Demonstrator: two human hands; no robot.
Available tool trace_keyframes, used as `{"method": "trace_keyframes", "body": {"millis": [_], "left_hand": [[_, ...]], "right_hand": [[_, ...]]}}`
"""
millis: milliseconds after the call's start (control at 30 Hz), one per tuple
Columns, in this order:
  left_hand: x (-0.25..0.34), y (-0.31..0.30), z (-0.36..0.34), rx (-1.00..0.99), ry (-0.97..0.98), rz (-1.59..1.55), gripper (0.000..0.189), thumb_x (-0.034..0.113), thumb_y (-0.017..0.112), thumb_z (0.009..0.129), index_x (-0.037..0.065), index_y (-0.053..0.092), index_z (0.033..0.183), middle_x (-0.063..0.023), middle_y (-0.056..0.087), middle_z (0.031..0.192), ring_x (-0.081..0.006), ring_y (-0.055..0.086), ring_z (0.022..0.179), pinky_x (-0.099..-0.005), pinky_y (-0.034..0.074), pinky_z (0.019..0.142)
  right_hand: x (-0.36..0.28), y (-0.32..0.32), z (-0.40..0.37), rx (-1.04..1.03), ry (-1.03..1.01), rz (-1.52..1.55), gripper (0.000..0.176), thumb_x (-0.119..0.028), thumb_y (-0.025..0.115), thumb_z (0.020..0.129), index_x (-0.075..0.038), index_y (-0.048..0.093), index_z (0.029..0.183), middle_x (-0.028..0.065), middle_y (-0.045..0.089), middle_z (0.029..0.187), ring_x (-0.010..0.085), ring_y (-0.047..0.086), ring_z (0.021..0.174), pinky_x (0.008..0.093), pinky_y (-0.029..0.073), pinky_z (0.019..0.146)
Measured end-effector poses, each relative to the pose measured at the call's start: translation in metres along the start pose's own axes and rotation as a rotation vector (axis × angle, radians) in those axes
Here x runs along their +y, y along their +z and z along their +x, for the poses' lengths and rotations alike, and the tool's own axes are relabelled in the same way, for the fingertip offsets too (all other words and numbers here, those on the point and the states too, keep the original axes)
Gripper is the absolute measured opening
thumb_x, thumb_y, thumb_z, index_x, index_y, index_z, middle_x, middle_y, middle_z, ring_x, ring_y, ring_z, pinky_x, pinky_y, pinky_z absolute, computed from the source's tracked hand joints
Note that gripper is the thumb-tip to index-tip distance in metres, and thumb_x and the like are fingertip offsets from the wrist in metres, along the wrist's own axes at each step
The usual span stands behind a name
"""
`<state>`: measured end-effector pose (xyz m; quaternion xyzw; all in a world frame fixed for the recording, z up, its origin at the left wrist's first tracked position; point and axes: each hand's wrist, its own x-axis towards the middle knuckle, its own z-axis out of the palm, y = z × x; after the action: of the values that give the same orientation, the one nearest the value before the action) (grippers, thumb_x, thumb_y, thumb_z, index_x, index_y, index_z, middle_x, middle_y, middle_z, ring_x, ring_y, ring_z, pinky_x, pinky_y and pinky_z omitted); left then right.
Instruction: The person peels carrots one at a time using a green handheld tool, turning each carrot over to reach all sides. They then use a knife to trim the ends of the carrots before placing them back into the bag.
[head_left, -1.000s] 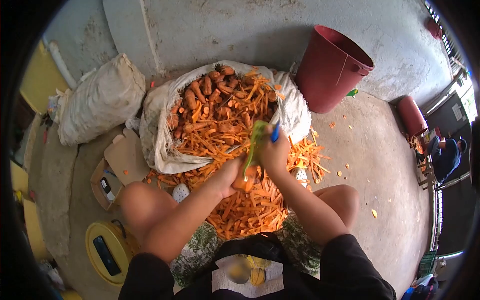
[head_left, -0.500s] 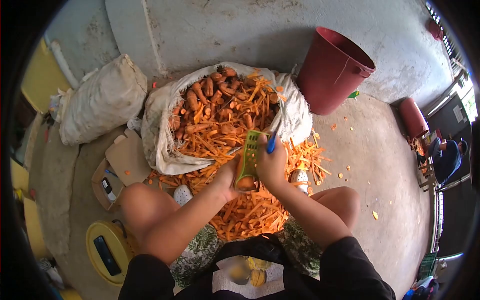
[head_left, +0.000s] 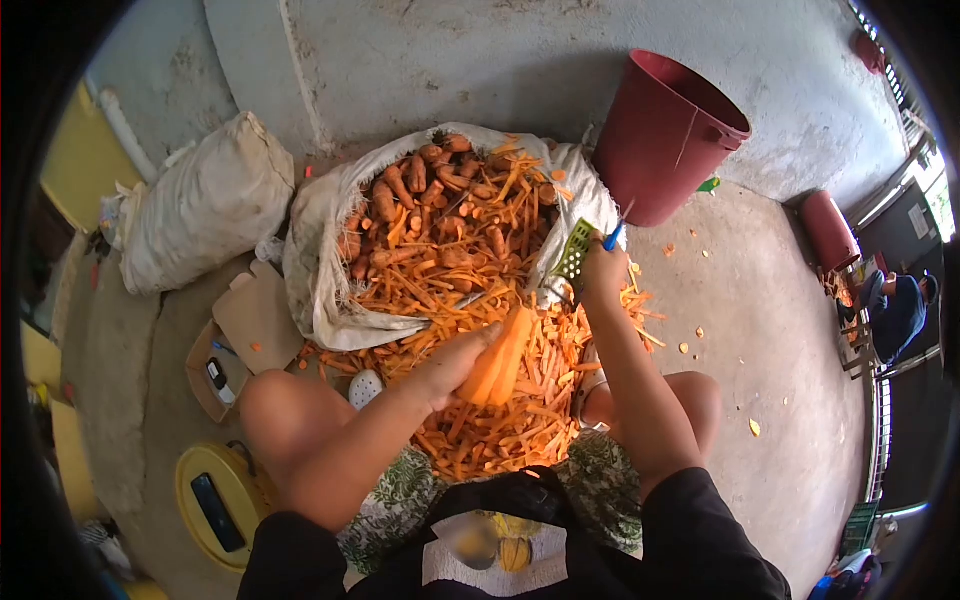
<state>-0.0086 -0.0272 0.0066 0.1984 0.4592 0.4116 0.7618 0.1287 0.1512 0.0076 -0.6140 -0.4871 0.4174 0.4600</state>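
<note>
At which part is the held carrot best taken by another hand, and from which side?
Grip the carrot at its free upper half, coming from the side of the open sack. The left hand wraps its lower end, and the upper half sticks out bare, pointing toward the sack. The right hand holds the peeler.

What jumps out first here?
A heap of orange peelings covers the floor before an open white sack of carrots. The left hand holds a peeled carrot above it; the right hand holds a green peeler by the sack's edge. A maroon bucket tilts against the wall.
</note>
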Motion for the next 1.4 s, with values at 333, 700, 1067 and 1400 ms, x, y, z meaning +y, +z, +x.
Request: {"method": "trace_keyframes", "body": {"millis": [333,700,1067,1400], "left_hand": [[0.029,-0.009,-0.013,0.653,0.687,1.220,0.036,0.015,0.067,0.064,-0.001,0.050,0.092,-0.0171,0.057,0.081,-0.0321,0.057,0.075,-0.0366,0.045,0.065],[0.033,-0.009,-0.022,0.546,0.732,1.175,0.029,0.012,0.065,0.064,0.000,0.052,0.087,-0.0165,0.056,0.075,-0.0318,0.057,0.070,-0.0372,0.045,0.063],[0.030,0.009,-0.033,0.196,1.228,1.216,0.033,0.009,0.071,0.064,0.011,0.053,0.092,-0.0058,0.047,0.095,-0.0267,0.043,0.093,-0.0376,0.039,0.079],[0.027,-0.004,-0.009,0.435,1.040,1.147,0.039,0.009,0.071,0.065,0.007,0.053,0.100,-0.0080,0.045,0.098,-0.0244,0.048,0.094,-0.0353,0.041,0.081]], "right_hand": [[-0.044,-0.018,-0.070,-0.894,-0.370,-0.742,0.023,-0.025,0.052,0.082,-0.002,0.057,0.086,0.0168,0.056,0.067,0.0302,0.055,0.063,0.0388,0.042,0.060],[-0.020,-0.011,-0.085,-0.965,-0.431,-0.681,0.021,-0.021,0.052,0.080,-0.001,0.056,0.085,0.0192,0.057,0.069,0.0342,0.055,0.066,0.0398,0.042,0.060],[0.100,0.024,-0.049,-1.041,-0.109,-0.525,0.034,-0.026,0.062,0.071,0.005,0.060,0.086,0.0148,0.060,0.079,0.0214,0.056,0.070,0.0314,0.044,0.064],[0.082,0.044,-0.071,-0.973,0.388,0.396,0.028,-0.015,0.048,0.083,-0.006,0.049,0.110,0.0053,0.054,0.094,0.0166,0.054,0.081,0.0276,0.043,0.073]]}}
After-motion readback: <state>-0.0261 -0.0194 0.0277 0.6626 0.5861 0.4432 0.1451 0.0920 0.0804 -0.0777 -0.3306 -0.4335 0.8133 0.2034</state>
